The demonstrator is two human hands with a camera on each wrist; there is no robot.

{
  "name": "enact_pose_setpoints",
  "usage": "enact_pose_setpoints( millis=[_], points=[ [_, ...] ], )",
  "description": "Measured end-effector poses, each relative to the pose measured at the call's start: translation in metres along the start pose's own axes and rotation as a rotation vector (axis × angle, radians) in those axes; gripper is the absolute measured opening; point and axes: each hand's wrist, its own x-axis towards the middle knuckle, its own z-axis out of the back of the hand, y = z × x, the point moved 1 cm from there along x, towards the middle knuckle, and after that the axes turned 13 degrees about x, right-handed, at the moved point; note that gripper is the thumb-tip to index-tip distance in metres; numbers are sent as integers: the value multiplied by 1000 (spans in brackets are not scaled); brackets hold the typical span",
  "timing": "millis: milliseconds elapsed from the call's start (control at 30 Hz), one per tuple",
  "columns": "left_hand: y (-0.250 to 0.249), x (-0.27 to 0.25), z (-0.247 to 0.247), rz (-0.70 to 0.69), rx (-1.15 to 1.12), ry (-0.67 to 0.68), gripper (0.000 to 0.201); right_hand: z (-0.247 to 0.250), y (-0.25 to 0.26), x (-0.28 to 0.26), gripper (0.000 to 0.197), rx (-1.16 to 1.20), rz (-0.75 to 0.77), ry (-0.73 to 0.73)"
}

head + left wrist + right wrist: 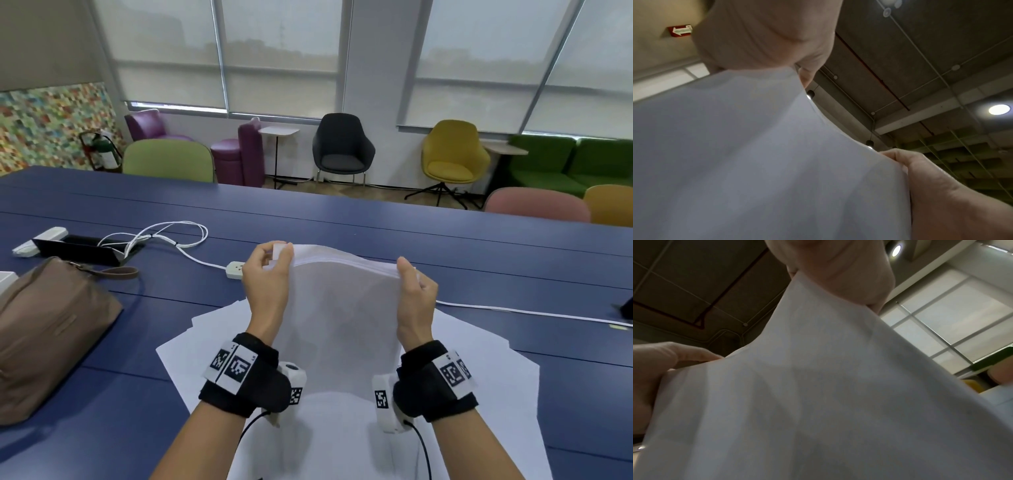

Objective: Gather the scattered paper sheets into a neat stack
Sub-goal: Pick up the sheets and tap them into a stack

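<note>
A bundle of white paper sheets [342,308] stands upright above the blue table [445,260], held by its top corners. My left hand [270,270] pinches the upper left corner and my right hand [412,291] pinches the upper right corner. The top edge sags between them and the sheets fan slightly. More loose white sheets [479,370] lie scattered flat on the table under and around the bundle. In the left wrist view the held paper [756,154] fills the frame below my left hand [766,35]. The right wrist view shows the same paper [828,394] under my right hand [838,267].
A brown bag [48,329] sits at the left of the table. Behind it lie a dark flat device [78,248], a white power strip [234,270] and white cables [164,236]. Another white cable [531,312] runs to the right. Chairs stand beyond the far table edge.
</note>
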Motion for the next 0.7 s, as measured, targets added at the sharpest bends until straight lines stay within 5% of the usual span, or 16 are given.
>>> enact_pose_setpoints(
  millis=[367, 500, 567, 700],
  points=[
    [4, -4, 14, -104, -49, 88, 22, 3, 3, 0, 37, -14, 41, -4],
    [13, -1, 28, -138, -126, 143, 24, 13, -1, -2, 41, -51, 92, 146],
    [28, -4, 31, -120, -149, 220, 15, 20, -11, -6, 31, -75, 16, 224],
    [71, -21, 25, 9, 44, 373, 28, 29, -29, -14, 6, -152, -181, 183]
  ],
)
